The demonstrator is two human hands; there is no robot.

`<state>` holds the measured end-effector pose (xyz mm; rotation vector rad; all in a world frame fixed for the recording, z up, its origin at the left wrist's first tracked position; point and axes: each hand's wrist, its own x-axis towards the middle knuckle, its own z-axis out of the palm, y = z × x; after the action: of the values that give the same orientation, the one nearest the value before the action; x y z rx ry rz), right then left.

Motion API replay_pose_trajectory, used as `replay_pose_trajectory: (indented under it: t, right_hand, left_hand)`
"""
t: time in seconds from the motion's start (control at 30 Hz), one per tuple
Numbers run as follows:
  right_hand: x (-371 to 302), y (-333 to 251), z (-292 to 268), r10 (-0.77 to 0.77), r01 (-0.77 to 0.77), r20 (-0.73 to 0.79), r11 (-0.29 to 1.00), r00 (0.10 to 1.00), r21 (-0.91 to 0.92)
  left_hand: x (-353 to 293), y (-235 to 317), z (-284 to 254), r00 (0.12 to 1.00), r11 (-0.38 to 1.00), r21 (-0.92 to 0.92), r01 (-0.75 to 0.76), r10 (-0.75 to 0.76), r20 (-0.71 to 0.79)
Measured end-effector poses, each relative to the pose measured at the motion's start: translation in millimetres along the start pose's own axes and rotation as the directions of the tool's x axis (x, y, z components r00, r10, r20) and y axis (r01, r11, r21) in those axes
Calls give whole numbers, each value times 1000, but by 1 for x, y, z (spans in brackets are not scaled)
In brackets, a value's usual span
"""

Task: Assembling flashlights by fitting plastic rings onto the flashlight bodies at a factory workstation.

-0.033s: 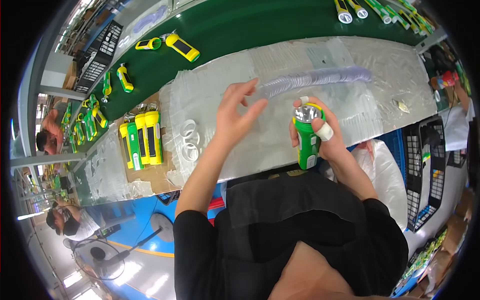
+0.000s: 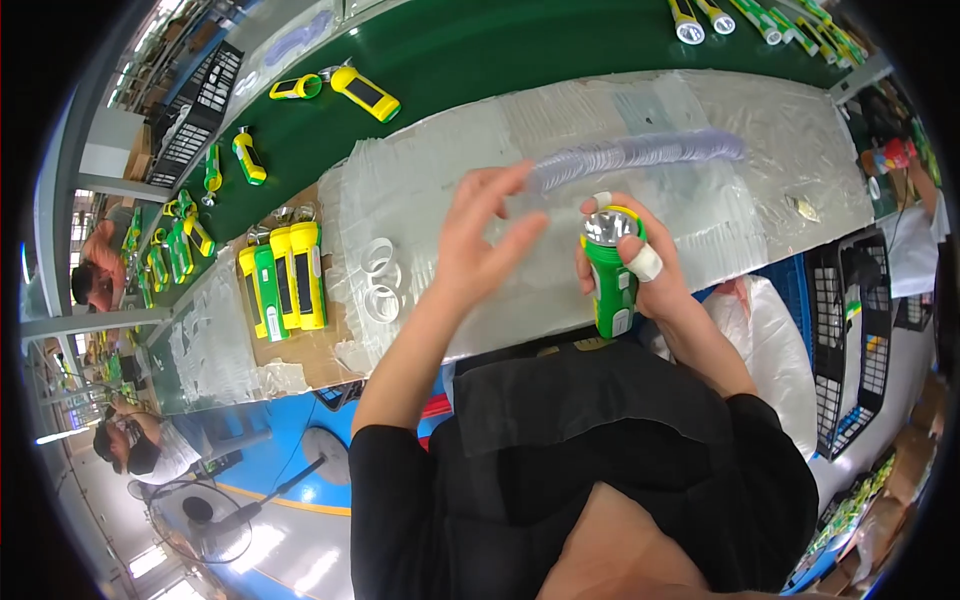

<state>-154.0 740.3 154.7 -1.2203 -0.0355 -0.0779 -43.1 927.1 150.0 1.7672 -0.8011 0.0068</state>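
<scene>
My right hand (image 2: 655,262) is wrapped round a green flashlight (image 2: 614,292) with a yellow rim, its shiny reflector facing up. White wrapping covers the thumb and one fingertip of that hand. My left hand (image 2: 487,240) hovers over the bench with thumb and fingers apart, slightly blurred. Its fingertips are at the left end of a long row of thin clear discs (image 2: 640,152); whether they touch it I cannot tell. Left of my left forearm lie several white rings (image 2: 381,303). Beyond them, yellow and green flashlights (image 2: 283,280) rest side by side on cardboard.
Plastic film covers the bench (image 2: 440,180). Behind it runs a green belt (image 2: 450,60) with scattered flashlights (image 2: 365,95). A white sack (image 2: 775,350) and black crates (image 2: 850,340) stand at the right. A standing fan (image 2: 200,515) and other people (image 2: 150,445) are at the left.
My left hand has shifted slightly to the right, toward the row of clear discs. My right hand keeps the flashlight in nearly the same place.
</scene>
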Motion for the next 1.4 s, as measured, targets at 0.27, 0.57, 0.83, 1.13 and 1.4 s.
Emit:
replay_pose_trajectory:
  t: [0.27,0.57,0.83,1.13,1.4]
  right_hand:
    - [7,13,60,75,-60,133,992,988,-110]
    - [15,34,92,149,-99,290,979,945,-179]
    - [31,39,100,15,43,310,983,951,-181]
    - [58,32,105,-66,103,435,993,898,-63]
    - [73,55,89,-203,228,401,973,893,-15]
  left_hand:
    - [-44,13,-36,886,852,244,-463,450,111]
    - [-69,-4,-44,859,861,80,-502,507,-68]
    - [-60,-8,-57,837,829,241,-504,538,-100]
    - [-55,-6,-97,901,892,370,-261,363,-238]
    - [-72,-53,-153,987,701,707,93,-159,27]
